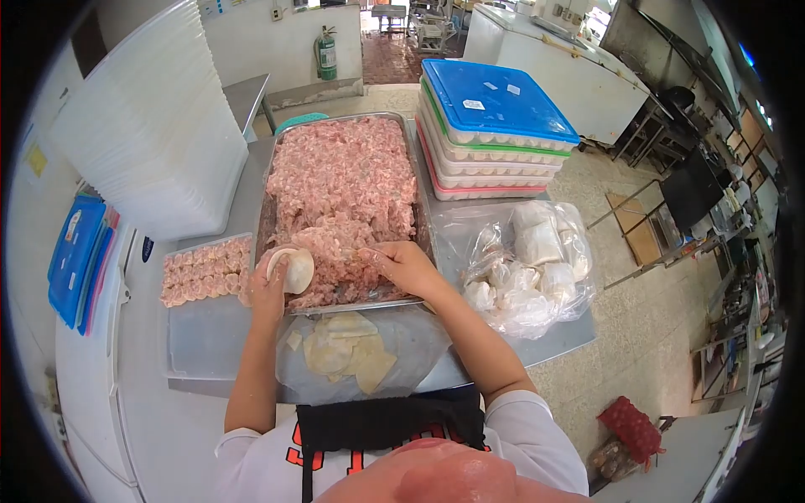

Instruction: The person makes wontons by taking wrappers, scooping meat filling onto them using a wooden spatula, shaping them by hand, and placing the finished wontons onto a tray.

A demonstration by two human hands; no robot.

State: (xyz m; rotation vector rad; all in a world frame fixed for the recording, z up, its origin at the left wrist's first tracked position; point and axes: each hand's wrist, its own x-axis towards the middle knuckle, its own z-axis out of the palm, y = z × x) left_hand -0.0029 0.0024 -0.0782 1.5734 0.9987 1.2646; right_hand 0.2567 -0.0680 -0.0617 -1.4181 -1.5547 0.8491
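Note:
Round, pale dumpling wrappers [299, 272] are held in my left hand [267, 287], its fingers curled round them at the left front of a large metal tray [426, 226]. Pink ground meat [344, 176] fills the tray, heaped higher at the back and scooped lower at the front. My right hand [402, 267] is closed over the front right of the meat, fingers pointing left; whatever it grips is too small to make out. Below the tray, more wrappers [348, 342] lie loosely on a plastic sheet [419, 335]. Left of my left hand, filled dumplings [205, 270] stand in rows in a translucent plastic tray [201, 339].
Stacked filled containers with a blue lid [499, 101] stand at the back right. A clear bag of wrapped white packets [537, 260] lies on the right. Tall nested white trays [151, 126] rise at the left, near several coloured lids [75, 260]. A red mesh sack [629, 427] is on the floor.

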